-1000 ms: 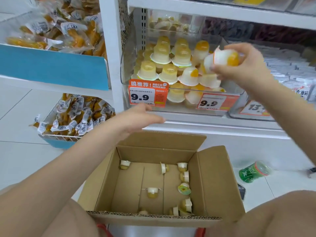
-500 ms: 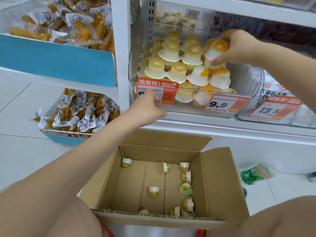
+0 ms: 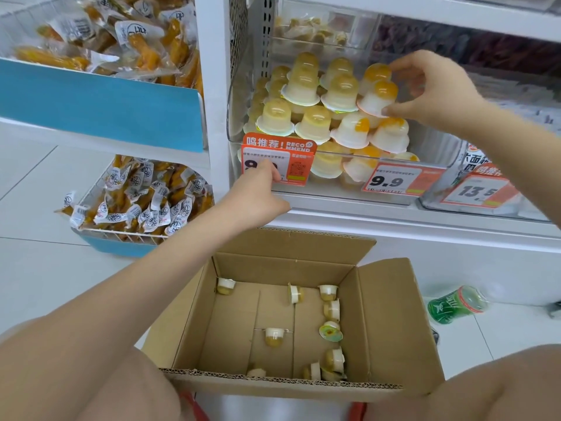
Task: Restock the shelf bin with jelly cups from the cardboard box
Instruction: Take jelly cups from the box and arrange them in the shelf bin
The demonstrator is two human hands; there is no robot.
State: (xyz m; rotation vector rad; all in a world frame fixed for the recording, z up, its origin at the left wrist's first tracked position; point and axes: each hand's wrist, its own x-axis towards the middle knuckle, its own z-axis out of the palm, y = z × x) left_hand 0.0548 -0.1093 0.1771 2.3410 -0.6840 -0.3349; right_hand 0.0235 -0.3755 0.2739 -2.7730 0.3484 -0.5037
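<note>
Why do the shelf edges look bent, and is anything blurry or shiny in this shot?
Head view: the wide-angle lens bows the shelf post and tilts the shelf lines. Light is soft and even, with faint shadows inside the cardboard box. Small glints sit on the jelly cups and the clear shelf bin. The right hand and the near knees look slightly soft; the price tags read sharp.

Shelf bin (image 3: pixel 235 141) above cardboard box (image 3: pixel 391 323); jelly cups (image 3: pixel 312 124) stacked in bin, few loose cups (image 3: pixel 274 335) in box.
</note>
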